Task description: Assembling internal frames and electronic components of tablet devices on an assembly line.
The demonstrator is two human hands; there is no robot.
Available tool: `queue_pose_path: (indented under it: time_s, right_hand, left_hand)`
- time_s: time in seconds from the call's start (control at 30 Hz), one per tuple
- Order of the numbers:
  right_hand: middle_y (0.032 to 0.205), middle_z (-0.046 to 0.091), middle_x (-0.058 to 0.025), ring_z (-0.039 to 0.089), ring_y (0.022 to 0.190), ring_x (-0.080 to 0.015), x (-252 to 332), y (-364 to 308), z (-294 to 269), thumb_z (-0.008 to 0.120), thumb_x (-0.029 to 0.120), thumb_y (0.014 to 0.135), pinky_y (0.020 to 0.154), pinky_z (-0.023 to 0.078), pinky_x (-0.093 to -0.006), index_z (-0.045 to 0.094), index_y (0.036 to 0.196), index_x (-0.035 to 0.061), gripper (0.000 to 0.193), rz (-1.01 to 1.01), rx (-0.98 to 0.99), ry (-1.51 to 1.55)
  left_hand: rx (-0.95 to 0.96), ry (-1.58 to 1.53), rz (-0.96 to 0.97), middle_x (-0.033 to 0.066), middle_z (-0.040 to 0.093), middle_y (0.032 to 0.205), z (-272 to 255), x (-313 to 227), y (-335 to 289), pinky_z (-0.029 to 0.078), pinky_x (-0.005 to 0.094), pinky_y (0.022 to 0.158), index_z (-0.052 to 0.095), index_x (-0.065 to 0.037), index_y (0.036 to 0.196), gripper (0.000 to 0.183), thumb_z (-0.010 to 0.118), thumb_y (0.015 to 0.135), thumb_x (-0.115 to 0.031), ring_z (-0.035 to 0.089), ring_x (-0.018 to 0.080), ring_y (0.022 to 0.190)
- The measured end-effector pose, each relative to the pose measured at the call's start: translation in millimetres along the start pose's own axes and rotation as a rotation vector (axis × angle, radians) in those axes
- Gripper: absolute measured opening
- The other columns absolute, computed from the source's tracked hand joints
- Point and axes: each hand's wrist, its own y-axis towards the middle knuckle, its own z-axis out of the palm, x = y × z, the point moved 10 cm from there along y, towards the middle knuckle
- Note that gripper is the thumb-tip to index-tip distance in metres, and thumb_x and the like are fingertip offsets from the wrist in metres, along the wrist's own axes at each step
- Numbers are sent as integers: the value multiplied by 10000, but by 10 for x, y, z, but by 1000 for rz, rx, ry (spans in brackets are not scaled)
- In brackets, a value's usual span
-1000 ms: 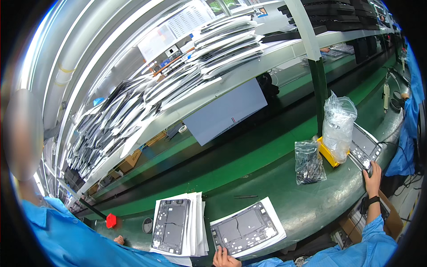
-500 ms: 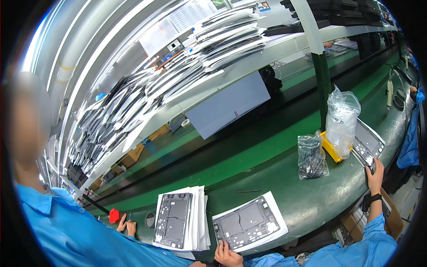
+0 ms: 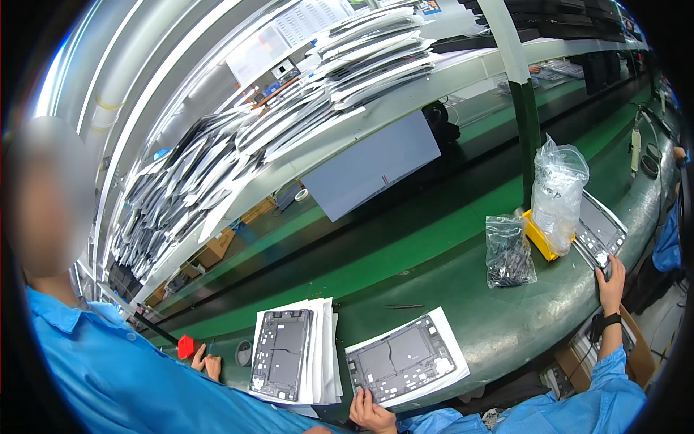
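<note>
At the bench's near edge, my left hand [image 3: 372, 414] grips the near-left corner of a dark grey tablet housing [image 3: 416, 351] with white pads and a black cable across it. That housing lies on a white sheet [image 3: 458, 358]. Far to the right, my right hand [image 3: 611, 281] holds the near end of another tablet housing [image 3: 596, 230], its fingers closed over the edge. Part of this second one is hidden behind a yellow bin [image 3: 538, 237] with a bulging clear plastic bag [image 3: 559, 199] in it.
A stack of white sheets [image 3: 327, 362] with a tablet housing [image 3: 280, 354] on top stands left. Tweezers [image 3: 405, 307] and a bag of small dark parts [image 3: 508, 257] lie on the green bench. A co-worker's hands [image 3: 207, 362] rest near a red box [image 3: 186, 346]; a post [image 3: 525, 137] rises behind the bin.
Both my hands keep their hold, with hardly any movement. The co-worker at the left has leaned slightly to the right, and their hands have shifted a little.
</note>
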Motion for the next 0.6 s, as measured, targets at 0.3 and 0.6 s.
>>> queue_pose_path:
  time_s: [0.3,0.6]
  right_hand:
    - [1348,495,-218,424,1279,-377,0,3,-26,671,242,856,1095,322,-426,512,1321,21,539,-3,-25,-4]
    - [1351,495,-212,426,1280,-369,5,-1,-44,661,256,868,1098,318,-418,509,1327,23,536,1,-16,-5]
  left_hand:
    - [-15,-24,-24,155,671,1161,17,24,21,395,450,954,708,-23,1066,409,460,804,-217,577,365,1065]
    - [-18,-52,-81,147,687,1140,11,41,27,366,439,968,738,-9,982,398,471,747,-186,579,364,1059]
